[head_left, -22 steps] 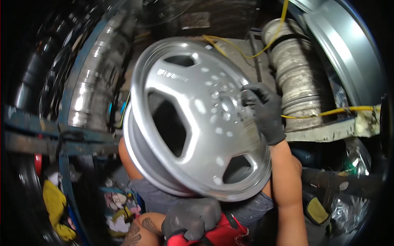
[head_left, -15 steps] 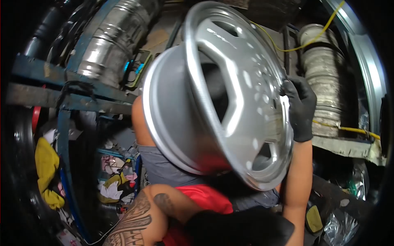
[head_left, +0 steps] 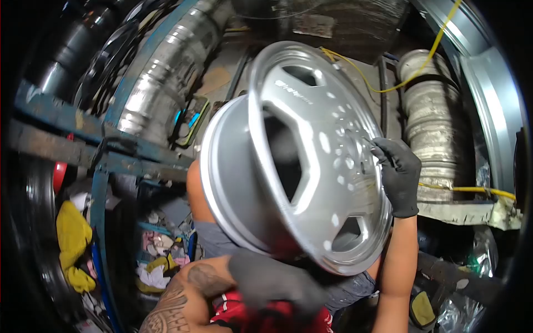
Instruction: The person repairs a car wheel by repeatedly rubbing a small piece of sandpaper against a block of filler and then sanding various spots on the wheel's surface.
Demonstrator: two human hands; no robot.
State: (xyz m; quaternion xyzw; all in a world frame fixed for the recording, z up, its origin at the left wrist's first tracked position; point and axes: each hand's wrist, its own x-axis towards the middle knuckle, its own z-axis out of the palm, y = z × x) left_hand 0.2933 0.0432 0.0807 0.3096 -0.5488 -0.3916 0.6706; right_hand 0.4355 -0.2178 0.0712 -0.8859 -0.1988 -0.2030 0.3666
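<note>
A silver alloy wheel [head_left: 327, 205] stands tilted across my lap, its spoked face turned to the right and its barrel to the left. My right hand [head_left: 400, 172], in a black glove, grips the wheel's right edge, fingers bent over the rim. Below the barrel, my left hand [head_left: 277, 283] is also in a dark glove; motion smears it, so its fingers do not show. Red fabric [head_left: 230, 305] with white trim lies under that hand.
Stacked metal rims [head_left: 158, 89] sit on a blue rack [head_left: 119, 161] at left. Another rim stack [head_left: 430, 122] stands at right, with a yellow hose [head_left: 400, 87] in front. A phone-like device [head_left: 193, 121] lies beyond the wheel. A yellow cloth [head_left: 75, 227] hangs at left.
The wheel has moved lower in view and turned slightly. My left hand has come into sight below it. My right hand stays at the wheel's edge, its fingers now further over the face.
</note>
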